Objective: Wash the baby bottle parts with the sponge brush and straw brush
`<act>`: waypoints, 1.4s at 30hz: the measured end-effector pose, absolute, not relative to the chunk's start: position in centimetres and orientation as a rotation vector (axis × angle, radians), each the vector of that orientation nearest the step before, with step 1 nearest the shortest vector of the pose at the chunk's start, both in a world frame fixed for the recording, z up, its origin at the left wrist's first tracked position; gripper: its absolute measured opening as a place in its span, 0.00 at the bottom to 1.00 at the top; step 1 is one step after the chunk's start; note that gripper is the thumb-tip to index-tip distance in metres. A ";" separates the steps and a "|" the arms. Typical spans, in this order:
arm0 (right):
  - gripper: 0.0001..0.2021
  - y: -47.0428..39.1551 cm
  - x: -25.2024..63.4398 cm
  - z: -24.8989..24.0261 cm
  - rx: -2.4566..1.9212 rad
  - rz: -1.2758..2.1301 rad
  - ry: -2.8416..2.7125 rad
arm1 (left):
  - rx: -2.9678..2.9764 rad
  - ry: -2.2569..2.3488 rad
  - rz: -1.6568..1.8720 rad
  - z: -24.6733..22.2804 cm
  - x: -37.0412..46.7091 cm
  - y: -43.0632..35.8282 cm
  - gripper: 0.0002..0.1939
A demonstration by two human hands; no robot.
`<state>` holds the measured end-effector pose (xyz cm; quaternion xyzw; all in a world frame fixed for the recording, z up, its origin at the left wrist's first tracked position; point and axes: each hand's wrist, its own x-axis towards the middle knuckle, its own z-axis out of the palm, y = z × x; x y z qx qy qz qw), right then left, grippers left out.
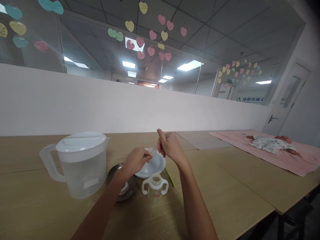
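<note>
Lidded pitcher (82,166): stands left of the left hand, handle turned outward.
Metal dish (132,188): lies partly hidden under the left forearm, white ring (124,190) inside.
Left hand (136,160): pinches small clear piece (152,152) above the bowl.
White bowl (160,166): sits beneath and between the hands.
Two-handled bottle (155,191): stands upright, open-topped, between the forearms.
Green stick (170,177): lies below the right hand.
Right hand (170,146): curls, thumb raised, around thin rod (154,148) directed at the clear piece.
Pink cloth (300,163): spreads well right of both hands, bearing a doll (271,144).
</note>
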<state>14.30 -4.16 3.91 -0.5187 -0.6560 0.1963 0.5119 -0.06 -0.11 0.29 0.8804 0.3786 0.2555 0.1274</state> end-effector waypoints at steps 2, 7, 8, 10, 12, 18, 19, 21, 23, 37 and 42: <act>0.32 -3.2 14.1 3.3 -1.263 0.526 -1.599 | 2.563 1.112 0.753 0.3 0.1 -0.2 0.15; 0.31 -1.4 13.8 1.9 -1.213 0.719 -1.676 | 2.562 1.131 0.845 0.3 -0.2 0.2 0.13; 0.31 -1.2 13.8 1.8 -1.183 0.736 -1.686 | 2.561 1.143 0.875 0.3 -0.3 0.4 0.13; 0.31 -1.1 13.9 1.9 -1.127 0.733 -1.698 | 2.554 1.138 0.957 0.3 -0.5 0.6 0.13; 0.30 -1.5 14.2 2.3 -1.099 0.653 -1.690 | 2.537 1.125 1.015 0.3 -0.6 0.7 0.15; 0.26 -3.1 14.8 3.6 -1.276 -0.082 -1.543 | 2.521 1.126 0.959 0.2 -0.5 0.5 0.17; 0.25 -3.1 14.9 3.6 -1.330 -0.174 -1.529 | 2.518 1.117 0.951 0.1 -0.5 0.5 0.17; 0.22 -3.0 14.9 3.6 -1.402 -0.281 -1.517 | 2.500 1.104 0.949 0.0 -0.4 0.5 0.17; 0.20 -2.7 15.0 3.3 -1.430 -0.323 -1.546 | 2.471 1.092 0.951 -0.1 -0.3 0.6 0.17; 0.13 -1.8 13.5 2.6 -1.470 -0.296 -1.641 | 2.411 1.090 1.132 0.6 -0.7 0.1 0.17; 0.16 -2.6 16.3 3.2 -1.407 -0.276 -1.494 | 2.478 1.104 1.034 0.1 -0.5 0.3 0.18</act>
